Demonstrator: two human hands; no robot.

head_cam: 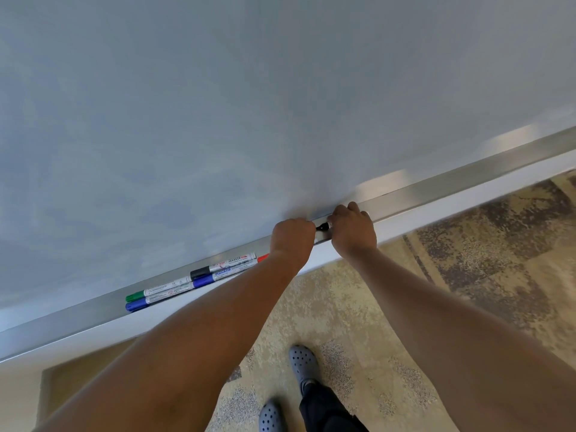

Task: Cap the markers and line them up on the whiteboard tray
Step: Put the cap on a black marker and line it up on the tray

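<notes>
My right hand grips a marker whose black tip end shows between my two fists, just over the metal whiteboard tray. My left hand is closed in a fist right at that black tip; what it holds is hidden, so I cannot tell whether a cap is in it. On the tray to the left lie capped markers: a green-capped one, a blue-capped one, a black-capped one and another blue-capped one. A red end peeks out beside my left wrist.
The whiteboard fills the upper view. Below the tray is patterned beige and grey carpet. My feet in grey perforated clogs stand close to the wall.
</notes>
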